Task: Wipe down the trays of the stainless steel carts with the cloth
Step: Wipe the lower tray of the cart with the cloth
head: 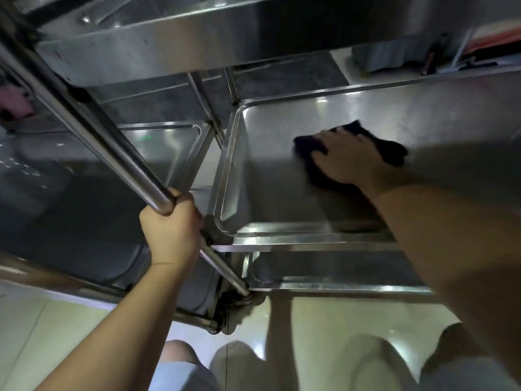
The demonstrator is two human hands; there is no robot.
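The middle tray (262, 190) of a stainless steel cart fills the centre right. A dark cloth (394, 152) lies flat on its floor. My right hand (348, 158) presses down on the cloth with spread fingers, reaching in under the tray above. My left hand (172, 227) grips the cart's upright steel post (112, 145) at the tray's near left corner. A lower tray (324, 280) of the same cart shows beneath.
The upper tray (146, 52) hangs overhead close to the camera. A second cart with trays (169, 148) stands to the left. A caster (236, 303) sits at the post's foot on pale floor tiles. My knees show at the bottom. Papers lie at the top right.
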